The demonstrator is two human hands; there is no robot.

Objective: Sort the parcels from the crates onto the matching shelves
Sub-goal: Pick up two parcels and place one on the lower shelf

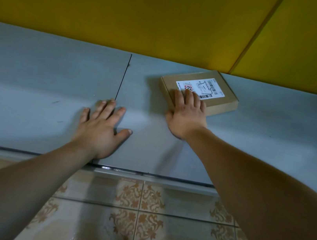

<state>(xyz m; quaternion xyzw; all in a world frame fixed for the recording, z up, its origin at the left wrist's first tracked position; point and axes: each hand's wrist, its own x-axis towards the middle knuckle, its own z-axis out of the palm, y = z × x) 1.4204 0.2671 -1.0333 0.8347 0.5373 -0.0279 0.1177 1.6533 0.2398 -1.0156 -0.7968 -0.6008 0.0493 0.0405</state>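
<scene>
A flat brown cardboard parcel (215, 91) with a white shipping label lies on the grey shelf board (37, 73), near the yellow back wall. My right hand (187, 114) rests on the parcel's near left corner, fingers stretched flat over its top and the label's edge. My left hand (101, 125) lies flat on the bare shelf to the left of the parcel, fingers spread, holding nothing.
A yellow panel wall (149, 11) closes the back of the shelf. A thin dark seam (123, 77) divides the shelf boards just beyond my left hand. Patterned floor tiles (140, 209) show below the shelf's front edge. No crates are in view.
</scene>
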